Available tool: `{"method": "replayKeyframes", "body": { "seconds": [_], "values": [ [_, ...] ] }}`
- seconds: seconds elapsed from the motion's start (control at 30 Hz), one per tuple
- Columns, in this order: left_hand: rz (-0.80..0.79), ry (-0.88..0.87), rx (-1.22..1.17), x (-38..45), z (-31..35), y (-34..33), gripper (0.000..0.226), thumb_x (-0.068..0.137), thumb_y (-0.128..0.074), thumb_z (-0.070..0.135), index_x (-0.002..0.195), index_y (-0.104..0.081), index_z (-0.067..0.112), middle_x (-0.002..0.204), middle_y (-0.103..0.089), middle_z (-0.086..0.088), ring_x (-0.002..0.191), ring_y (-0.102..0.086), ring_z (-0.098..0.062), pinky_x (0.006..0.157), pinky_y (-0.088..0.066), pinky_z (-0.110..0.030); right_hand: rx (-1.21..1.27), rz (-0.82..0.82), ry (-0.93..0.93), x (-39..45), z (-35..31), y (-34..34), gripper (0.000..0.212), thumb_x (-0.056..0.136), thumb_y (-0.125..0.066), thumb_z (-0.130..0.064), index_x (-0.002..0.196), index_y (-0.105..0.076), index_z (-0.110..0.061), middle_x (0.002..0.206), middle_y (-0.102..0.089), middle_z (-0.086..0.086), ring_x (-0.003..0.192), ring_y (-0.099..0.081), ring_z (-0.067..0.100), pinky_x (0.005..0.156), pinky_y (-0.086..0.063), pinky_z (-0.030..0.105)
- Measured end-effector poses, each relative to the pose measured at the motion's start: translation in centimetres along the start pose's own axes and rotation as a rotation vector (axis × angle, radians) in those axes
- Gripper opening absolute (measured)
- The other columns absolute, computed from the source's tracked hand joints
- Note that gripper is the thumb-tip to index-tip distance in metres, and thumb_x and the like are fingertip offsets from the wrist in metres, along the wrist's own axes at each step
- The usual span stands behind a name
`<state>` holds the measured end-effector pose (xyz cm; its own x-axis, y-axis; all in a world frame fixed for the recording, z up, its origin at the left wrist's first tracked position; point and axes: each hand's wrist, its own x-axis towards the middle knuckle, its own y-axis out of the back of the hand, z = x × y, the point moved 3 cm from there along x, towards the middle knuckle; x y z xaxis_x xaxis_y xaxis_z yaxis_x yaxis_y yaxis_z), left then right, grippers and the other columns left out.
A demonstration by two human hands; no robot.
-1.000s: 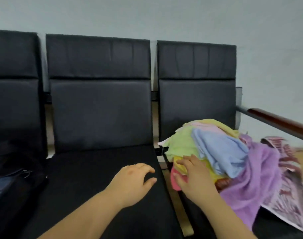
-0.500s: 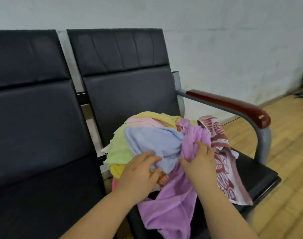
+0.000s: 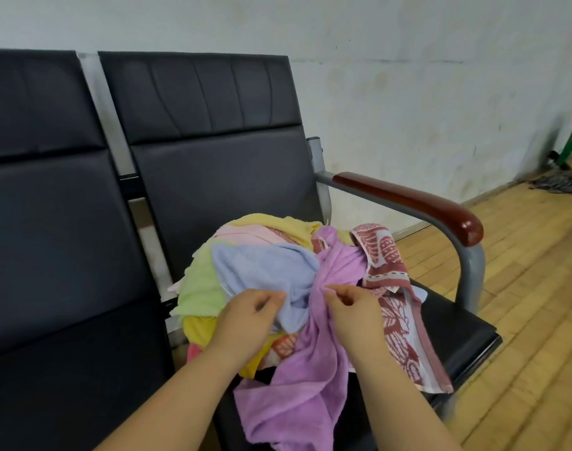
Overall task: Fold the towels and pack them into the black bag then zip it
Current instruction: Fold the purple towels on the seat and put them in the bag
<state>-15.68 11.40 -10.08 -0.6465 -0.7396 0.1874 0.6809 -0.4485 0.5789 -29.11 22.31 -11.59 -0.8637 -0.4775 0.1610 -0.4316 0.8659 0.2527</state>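
Picking the first towel: right hand (image 3: 353,307) pinches the purple towel (image 3: 310,369), left hand (image 3: 245,317) grips the blue towel (image 3: 261,268); next, probably, pull purple free.

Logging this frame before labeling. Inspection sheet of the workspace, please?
Surface: black seat of the end chair, red-brown armrest beside it.
Job's things: towel pile unfolded on the seat; purple towel hangs over the front edge; red patterned towel drapes to the right. Black bag not in view.
Clutter: nothing seen.
Hands: left hand grips the blue towel; right hand pinches the purple towel.
Cables: nothing seen.
Surroundings: white wall, wood floor, mop in the corner.
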Motion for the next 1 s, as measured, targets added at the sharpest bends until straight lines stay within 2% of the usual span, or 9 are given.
{"method": "replayKeyframes", "body": {
  "seconds": [0.07,0.13,0.23,0.3,0.43,0.5,0.63,0.87,1.0],
  "values": [
    [0.091,0.011,-0.068,0.0,1.2,0.6,0.046,0.085,-0.050,0.056,0.075,-0.071,0.016,0.079,-0.069,0.002,0.083,-0.063,-0.014,0.079,-0.051,-0.029,0.097,-0.032,0.013,-0.4,-1.0,0.3,0.010,0.092,-0.060,-0.015,0.094,-0.070,-0.015,0.081,-0.065,-0.009,0.077,-0.061,-0.001,0.060,-0.040,0.003],
    [0.024,0.162,-0.243,0.3,2.0,0.4,0.032,0.092,-0.052,0.046,0.080,-0.072,0.024,0.086,-0.071,0.009,0.086,-0.064,-0.011,0.076,-0.048,-0.019,0.210,-0.151,0.072,-1.4,-2.5,0.2,0.013,0.092,-0.060,-0.012,0.087,-0.068,-0.021,0.080,-0.066,-0.016,0.071,-0.060,-0.008,0.064,-0.043,0.003],
    [-0.127,0.453,-0.577,0.5,3.0,0.0,0.043,0.082,-0.062,0.056,0.090,-0.074,0.016,0.093,-0.074,-0.008,0.089,-0.069,-0.024,0.085,-0.054,-0.032,0.299,-0.394,0.139,-3.9,-4.2,-1.3,0.012,0.090,-0.063,-0.010,0.088,-0.071,-0.018,0.081,-0.069,-0.011,0.075,-0.062,-0.004,0.071,-0.045,0.009],
    [-0.132,0.488,-0.771,0.0,3.5,0.2,0.035,0.088,-0.064,0.036,0.096,-0.071,0.002,0.086,-0.073,-0.015,0.075,-0.071,-0.025,0.073,-0.059,-0.031,0.295,-0.467,0.173,-5.2,-4.6,-2.1,0.015,0.089,-0.064,-0.010,0.084,-0.071,-0.022,0.083,-0.067,-0.010,0.080,-0.062,-0.003,0.076,-0.045,0.011],
    [-0.115,0.435,-0.953,-0.9,3.0,1.6,0.037,0.087,-0.062,0.018,0.117,-0.060,-0.005,0.099,-0.071,-0.022,0.087,-0.070,-0.030,0.080,-0.056,-0.038,0.398,-0.287,0.081,-4.7,-4.5,-1.9,0.016,0.087,-0.067,-0.013,0.101,-0.067,-0.020,0.099,-0.065,-0.008,0.093,-0.061,0.005,0.086,-0.048,0.022],
    [-0.244,0.396,-0.952,-1.8,3.2,2.2,0.044,0.082,-0.062,0.020,0.119,-0.060,-0.005,0.109,-0.068,-0.024,0.099,-0.067,-0.033,0.088,-0.055,-0.041,0.573,-0.163,-0.097,-3.6,-3.7,-1.6,0.039,0.084,-0.070,-0.016,0.120,-0.053,-0.019,0.108,-0.059,-0.007,0.094,-0.060,0.005,0.086,-0.053,0.030],
    [-0.375,0.386,-0.803,-4.2,3.1,4.1,0.043,0.079,-0.062,0.016,0.116,-0.061,-0.007,0.111,-0.067,-0.026,0.094,-0.067,-0.033,0.079,-0.058,-0.034,0.921,-0.156,-0.339,-2.2,-2.6,-1.9,0.045,0.086,-0.060,0.002,0.128,-0.053,-0.010,0.113,-0.064,0.010,0.094,-0.064,0.017,0.071,-0.054,0.028],
    [-0.102,0.354,-0.785,-7.5,0.1,10.6,0.042,0.078,-0.059,0.026,0.115,-0.064,0.007,0.107,-0.072,-0.012,0.093,-0.071,-0.022,0.069,-0.058,-0.028,1.057,-0.688,-0.267,-6.9,-7.1,-5.2,0.049,0.089,-0.045,0.015,0.131,-0.054,-0.009,0.122,-0.065,0.011,0.115,-0.061,0.027,0.104,-0.044,0.045],
    [-0.047,0.303,-0.763,-11.9,-2.9,16.1,0.068,0.059,-0.086,0.042,0.114,-0.067,0.007,0.112,-0.069,-0.016,0.100,-0.068,-0.027,0.073,-0.058,-0.032,0.837,-0.970,-0.201,-12.3,-9.5,-8.1,0.040,0.089,-0.046,0.015,0.110,-0.064,-0.015,0.105,-0.070,0.005,0.095,-0.067,0.017,0.085,-0.055,0.030]
  ]
}}
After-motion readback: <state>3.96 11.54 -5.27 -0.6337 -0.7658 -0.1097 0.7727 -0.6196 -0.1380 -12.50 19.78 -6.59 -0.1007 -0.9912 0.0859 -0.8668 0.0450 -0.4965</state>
